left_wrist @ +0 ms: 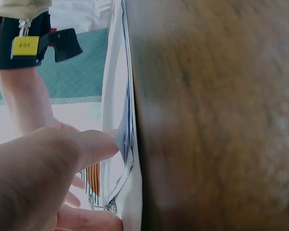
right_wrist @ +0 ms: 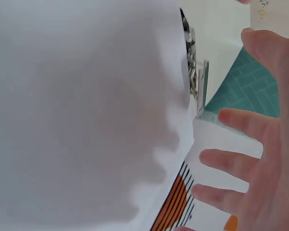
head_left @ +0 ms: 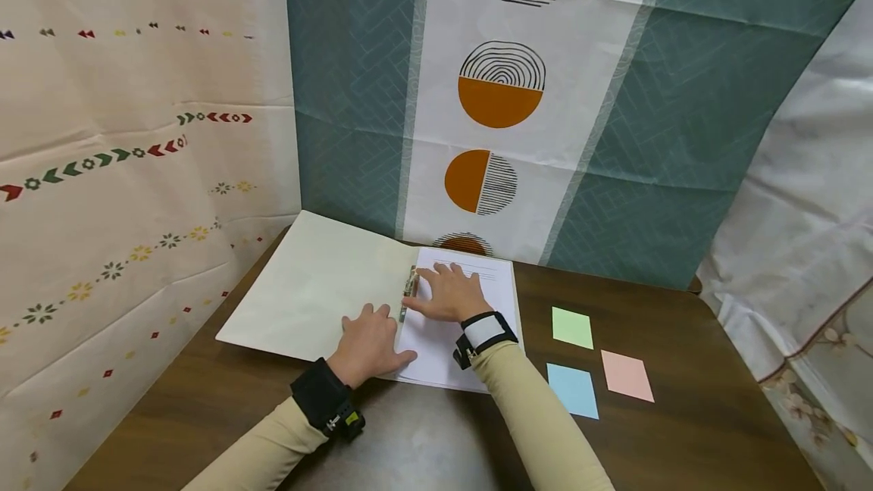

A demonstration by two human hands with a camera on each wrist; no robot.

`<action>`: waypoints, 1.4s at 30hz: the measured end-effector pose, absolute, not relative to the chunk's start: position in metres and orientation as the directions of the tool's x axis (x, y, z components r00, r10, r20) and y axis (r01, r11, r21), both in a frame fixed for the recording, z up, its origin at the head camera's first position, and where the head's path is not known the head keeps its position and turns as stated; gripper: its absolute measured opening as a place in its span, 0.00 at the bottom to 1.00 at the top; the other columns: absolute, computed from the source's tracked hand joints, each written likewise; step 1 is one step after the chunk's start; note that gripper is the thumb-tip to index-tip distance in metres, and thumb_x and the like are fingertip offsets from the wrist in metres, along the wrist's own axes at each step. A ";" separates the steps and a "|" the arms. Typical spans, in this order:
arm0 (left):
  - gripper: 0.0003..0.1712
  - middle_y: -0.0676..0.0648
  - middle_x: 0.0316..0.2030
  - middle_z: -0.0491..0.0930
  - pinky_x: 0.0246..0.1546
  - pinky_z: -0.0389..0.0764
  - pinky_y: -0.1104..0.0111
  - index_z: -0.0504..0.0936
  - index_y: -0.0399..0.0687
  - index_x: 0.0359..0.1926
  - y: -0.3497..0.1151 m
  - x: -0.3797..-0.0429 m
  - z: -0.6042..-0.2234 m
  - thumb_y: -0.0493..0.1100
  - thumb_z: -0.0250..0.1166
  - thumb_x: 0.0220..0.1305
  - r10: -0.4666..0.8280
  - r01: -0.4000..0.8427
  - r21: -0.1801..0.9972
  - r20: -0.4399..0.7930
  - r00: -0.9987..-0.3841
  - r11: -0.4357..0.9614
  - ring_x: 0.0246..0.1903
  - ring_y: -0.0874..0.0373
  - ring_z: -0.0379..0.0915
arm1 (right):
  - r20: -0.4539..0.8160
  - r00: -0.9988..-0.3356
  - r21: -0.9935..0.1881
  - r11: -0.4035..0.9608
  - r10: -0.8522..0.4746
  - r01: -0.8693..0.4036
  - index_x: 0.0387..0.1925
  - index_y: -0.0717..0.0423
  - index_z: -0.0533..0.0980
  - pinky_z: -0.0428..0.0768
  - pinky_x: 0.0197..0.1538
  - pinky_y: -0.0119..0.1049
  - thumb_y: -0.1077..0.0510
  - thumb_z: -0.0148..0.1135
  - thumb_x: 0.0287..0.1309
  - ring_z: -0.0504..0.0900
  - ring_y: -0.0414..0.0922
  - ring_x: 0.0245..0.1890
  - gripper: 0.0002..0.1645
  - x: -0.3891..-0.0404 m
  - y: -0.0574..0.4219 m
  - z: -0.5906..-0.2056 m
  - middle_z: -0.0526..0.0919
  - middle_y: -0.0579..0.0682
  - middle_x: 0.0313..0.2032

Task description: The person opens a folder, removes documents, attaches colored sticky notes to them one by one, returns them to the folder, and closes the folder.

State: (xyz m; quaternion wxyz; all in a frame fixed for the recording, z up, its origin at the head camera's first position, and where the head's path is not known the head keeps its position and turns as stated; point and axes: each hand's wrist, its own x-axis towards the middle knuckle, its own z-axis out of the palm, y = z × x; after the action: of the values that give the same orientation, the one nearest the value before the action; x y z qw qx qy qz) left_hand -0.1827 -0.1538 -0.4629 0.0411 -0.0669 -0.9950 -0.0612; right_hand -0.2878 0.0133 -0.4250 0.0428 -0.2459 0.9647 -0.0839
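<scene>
A white ring binder lies open on the table, its bare cover (head_left: 320, 279) spread to the left. On its right half lies a stack of white paper (head_left: 436, 354), printed lines showing near the top. A metal clip (head_left: 410, 284) runs along the fold. My left hand (head_left: 368, 347) rests at the lower end of the fold, its thumb (left_wrist: 98, 144) against the bent paper edge. The right hand (head_left: 452, 295) is spread over the upper sheet beside the clip; in the right wrist view its fingers (right_wrist: 231, 166) are apart and hold nothing.
Right of the binder lie a green sticky note (head_left: 572, 327), a blue sticky note (head_left: 572, 391) and a pink sticky note (head_left: 627, 376). Patterned cloths hang behind and at both sides of the brown wooden table (head_left: 696, 415).
</scene>
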 end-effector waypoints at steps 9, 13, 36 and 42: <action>0.36 0.37 0.53 0.88 0.52 0.87 0.29 0.91 0.37 0.38 -0.162 -0.184 -0.466 0.70 0.80 0.61 0.115 0.127 0.140 0.085 -0.990 0.982 0.52 0.39 0.82 | -0.029 -0.881 -0.141 0.875 -0.472 -0.463 0.82 0.37 0.74 0.72 0.77 0.77 0.20 0.60 0.70 0.74 0.63 0.82 0.48 -0.289 0.035 -0.420 0.75 0.55 0.82; 0.36 0.37 0.51 0.87 0.51 0.87 0.29 0.91 0.37 0.38 -0.162 -0.186 -0.465 0.70 0.80 0.61 0.118 0.129 0.142 0.082 -0.990 0.982 0.50 0.40 0.81 | -0.012 -0.892 -0.155 0.882 -0.452 -0.445 0.82 0.40 0.74 0.74 0.75 0.78 0.21 0.62 0.69 0.76 0.64 0.79 0.49 -0.291 0.050 -0.415 0.76 0.58 0.81; 0.35 0.36 0.47 0.86 0.51 0.87 0.28 0.91 0.35 0.38 -0.161 -0.185 -0.462 0.67 0.80 0.61 0.134 0.143 0.155 0.072 -0.988 0.977 0.45 0.42 0.78 | -0.059 -0.991 -0.566 0.822 -0.117 -0.063 0.85 0.56 0.66 0.80 0.72 0.69 0.18 0.63 0.68 0.77 0.69 0.77 0.62 -0.340 0.153 -0.474 0.76 0.67 0.79; 0.34 0.37 0.45 0.86 0.50 0.87 0.29 0.91 0.35 0.36 -0.156 -0.186 -0.462 0.67 0.80 0.61 0.148 0.158 0.156 0.070 -0.986 0.975 0.43 0.43 0.77 | -0.136 -0.988 -0.578 0.816 -0.080 0.014 0.87 0.57 0.63 0.82 0.71 0.66 0.17 0.64 0.66 0.76 0.68 0.78 0.66 -0.336 0.161 -0.481 0.72 0.67 0.81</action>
State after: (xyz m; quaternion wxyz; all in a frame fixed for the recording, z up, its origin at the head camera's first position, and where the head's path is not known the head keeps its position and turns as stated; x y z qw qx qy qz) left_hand -0.1856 -0.1562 -0.4622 0.0291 -0.0770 -0.9933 -0.0808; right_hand -0.3365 0.1613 -0.4809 0.0771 -0.0173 0.9497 -0.3031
